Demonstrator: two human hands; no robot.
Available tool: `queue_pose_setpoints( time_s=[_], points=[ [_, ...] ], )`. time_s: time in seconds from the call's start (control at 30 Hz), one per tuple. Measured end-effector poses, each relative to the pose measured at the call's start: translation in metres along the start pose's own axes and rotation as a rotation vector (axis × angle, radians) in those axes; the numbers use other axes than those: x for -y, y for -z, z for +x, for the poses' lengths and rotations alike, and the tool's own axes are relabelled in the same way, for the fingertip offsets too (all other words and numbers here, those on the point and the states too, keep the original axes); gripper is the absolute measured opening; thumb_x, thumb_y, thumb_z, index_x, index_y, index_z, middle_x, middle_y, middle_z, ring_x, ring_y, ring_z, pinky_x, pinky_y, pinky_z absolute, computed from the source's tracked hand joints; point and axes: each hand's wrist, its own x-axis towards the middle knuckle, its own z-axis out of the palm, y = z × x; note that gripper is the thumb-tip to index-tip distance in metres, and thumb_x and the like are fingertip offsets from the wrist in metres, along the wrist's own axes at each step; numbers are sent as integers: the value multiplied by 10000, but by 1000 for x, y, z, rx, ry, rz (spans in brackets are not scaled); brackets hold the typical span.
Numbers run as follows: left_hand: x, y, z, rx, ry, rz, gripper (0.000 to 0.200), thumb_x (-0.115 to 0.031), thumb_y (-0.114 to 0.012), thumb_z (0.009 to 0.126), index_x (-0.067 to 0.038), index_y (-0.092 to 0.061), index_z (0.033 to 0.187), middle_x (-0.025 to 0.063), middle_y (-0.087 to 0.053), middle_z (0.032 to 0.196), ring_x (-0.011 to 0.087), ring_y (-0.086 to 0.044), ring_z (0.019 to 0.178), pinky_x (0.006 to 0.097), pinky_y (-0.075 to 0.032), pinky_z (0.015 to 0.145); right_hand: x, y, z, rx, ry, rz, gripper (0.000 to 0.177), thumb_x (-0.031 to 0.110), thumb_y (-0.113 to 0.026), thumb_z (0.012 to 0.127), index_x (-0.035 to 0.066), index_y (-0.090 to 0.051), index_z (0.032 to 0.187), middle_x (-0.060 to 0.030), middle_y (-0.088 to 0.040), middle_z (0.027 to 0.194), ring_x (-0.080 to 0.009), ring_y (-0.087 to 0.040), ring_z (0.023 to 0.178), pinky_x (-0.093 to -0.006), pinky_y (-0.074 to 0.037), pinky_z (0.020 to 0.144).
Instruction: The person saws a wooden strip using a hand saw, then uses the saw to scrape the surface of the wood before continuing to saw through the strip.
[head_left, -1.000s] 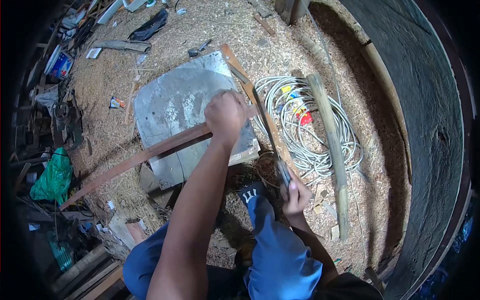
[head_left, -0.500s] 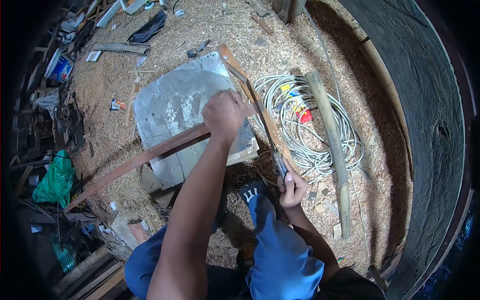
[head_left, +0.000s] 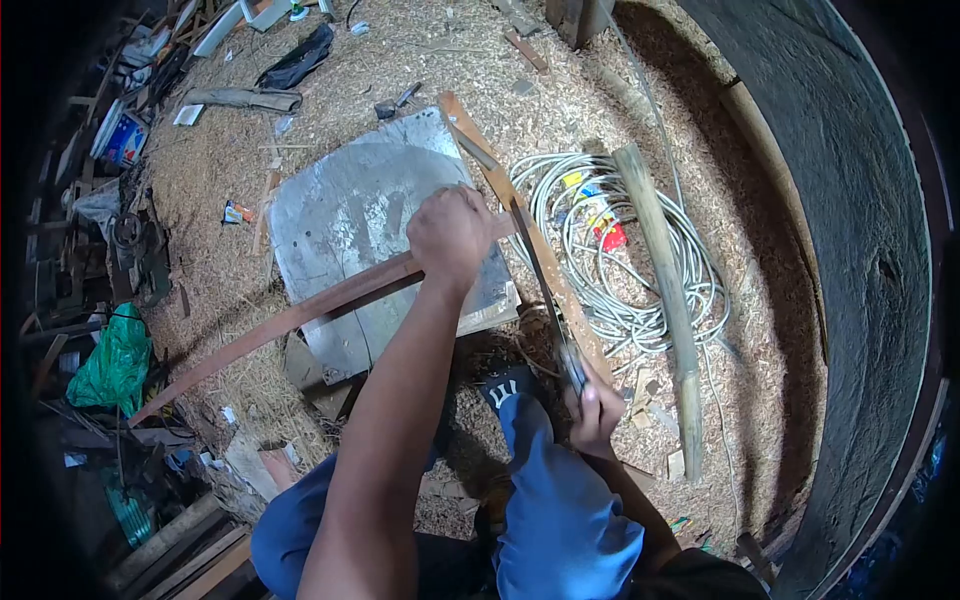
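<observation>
My left hand (head_left: 450, 238) is closed in a fist around a long reddish wooden strip (head_left: 310, 308) and presses it down on a worn metal-topped surface (head_left: 345, 225). The strip's short end pokes out past my knuckles on the right. My right hand (head_left: 597, 415) grips the handle of a handsaw (head_left: 541, 274), and its fingers are wrapped round it. The saw's dark blade lies across the strip's right end, close to my left hand. Just beyond the blade runs a longer brown board (head_left: 562, 285) with pale specks. Whether the teeth have cut into the strip is hidden.
To the right lie a coiled pale cable (head_left: 640, 310) and a round wooden pole (head_left: 665, 265) across it. A large dark curved slab (head_left: 850, 200) borders the right side. Scrap and a green plastic bag (head_left: 112, 362) sit at the left. Wood shavings cover the ground.
My right hand has drawn the saw back, down and slightly right toward my body. My left hand stays in place on the strip.
</observation>
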Motion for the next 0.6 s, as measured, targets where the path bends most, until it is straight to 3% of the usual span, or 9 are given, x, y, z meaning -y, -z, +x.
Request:
queue_pose_setpoints(
  time_s=[0.03,0.13,0.23,0.3,0.43,0.6],
  points=[
    [0,-1,2,-2,5,1,374,-318,-575,938,-20,-748,792,257,-714,798,441,-716,766,525,-572,753,3,-2,-8,-60,26,-49,545,321,-433,1074,-112,-584,1369,33,-450,587,-56,-369,506,-239,-270,493],
    [2,-2,-1,20,-18,18,374,-320,-569,935,-17,-749,807,263,-712,792,439,-718,763,521,-574,751,8,-8,9,-40,-9,-52,533,313,-446,1072,-109,-593,1361,33,-457,586,-56,-373,506,-240,-270,493],
    [-1,-1,-3,-8,-47,61,334,-267,-561,937,-33,-733,772,209,-722,824,393,-718,761,476,-575,726,-10,-24,34,-56,42,-8,517,297,-465,1067,-102,-585,1373,20,-480,593,-50,-384,511,-235,-271,494],
    [1,-2,-2,-14,-27,21,382,-318,-567,931,-15,-752,789,259,-714,799,440,-717,763,515,-576,755,-2,-24,33,-44,76,-15,521,287,-458,1071,-117,-567,1382,3,-496,600,-49,-389,513,-233,-269,490],
    [1,-2,3,-38,-22,17,382,-319,-569,931,-16,-754,791,256,-716,806,442,-716,767,516,-576,760,-3,-3,-10,-50,49,-12,501,254,-428,1080,-124,-566,1379,12,-482,583,-46,-381,506,-236,-258,480],
    [-2,0,-2,-23,-25,33,377,-318,-566,938,-24,-759,801,259,-714,801,446,-715,764,517,-578,757,-8,-21,31,-39,42,0,496,258,-445,1078,-114,-570,1381,20,-460,580,-53,-379,500,-238,-265,482]
  ],
)
